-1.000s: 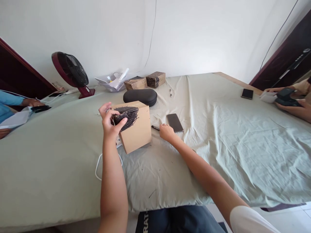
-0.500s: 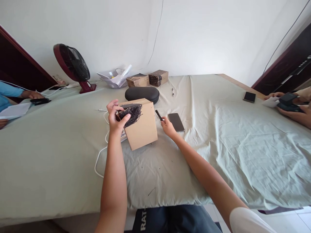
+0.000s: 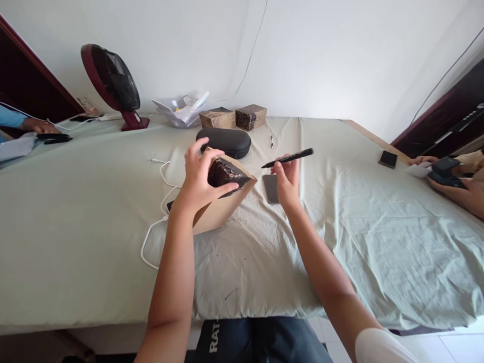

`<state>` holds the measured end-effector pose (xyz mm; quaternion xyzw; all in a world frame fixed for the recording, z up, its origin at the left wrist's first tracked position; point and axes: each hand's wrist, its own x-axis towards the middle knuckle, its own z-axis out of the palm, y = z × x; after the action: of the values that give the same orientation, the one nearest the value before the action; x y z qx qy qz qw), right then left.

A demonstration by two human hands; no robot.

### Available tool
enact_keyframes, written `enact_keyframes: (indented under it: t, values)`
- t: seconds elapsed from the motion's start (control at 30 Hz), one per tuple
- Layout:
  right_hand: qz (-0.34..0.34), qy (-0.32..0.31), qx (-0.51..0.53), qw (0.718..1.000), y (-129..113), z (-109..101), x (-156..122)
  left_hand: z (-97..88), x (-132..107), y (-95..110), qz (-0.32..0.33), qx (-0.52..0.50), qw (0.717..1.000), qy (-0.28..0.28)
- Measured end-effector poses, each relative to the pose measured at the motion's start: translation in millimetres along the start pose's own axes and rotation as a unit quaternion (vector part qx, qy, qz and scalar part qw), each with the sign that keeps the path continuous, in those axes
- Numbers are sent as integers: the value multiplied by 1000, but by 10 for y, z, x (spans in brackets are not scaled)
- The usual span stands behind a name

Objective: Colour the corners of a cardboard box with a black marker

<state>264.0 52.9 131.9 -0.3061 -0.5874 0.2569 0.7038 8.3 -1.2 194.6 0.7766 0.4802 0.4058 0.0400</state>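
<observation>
My left hand (image 3: 200, 176) grips a brown cardboard box (image 3: 221, 212) by its upper end, thumb on the near side and fingers over the far edge. Dark black scribbling covers the end that faces up, and the box stands tilted, one corner pointing right. Between the fingers of my right hand (image 3: 288, 184) is a black marker pen (image 3: 293, 157), its tip pointing left toward the box but apart from it. Partly behind that hand lies a dark smartphone (image 3: 270, 189) on the cloth. A black oval case (image 3: 230, 142) rests just beyond the box.
Two black-patterned cardboard boxes (image 3: 250, 117) and a clear plastic bin (image 3: 181, 115) stand by the wall, near a red fan (image 3: 130, 118). A white cable (image 3: 145, 247) curls left of the box. Other people's hands (image 3: 463, 184) show at both sides. A small pen (image 3: 271, 141) lies farther back.
My left hand has turned the box, so its blackened end now faces up and a corner points right. My right hand has swung the marker up and rightward, tip toward the box.
</observation>
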Motion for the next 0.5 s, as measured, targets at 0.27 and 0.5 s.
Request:
enact_keyframes:
  t: [0.27,0.5]
  values:
    - [-134,-39,-18,990,-831,150,-233,-186,-104,256,-129,70,970,-192]
    - [-237,-165,-102,952,-1010,351,-452,-194,-155,379,-106,90,972,-191]
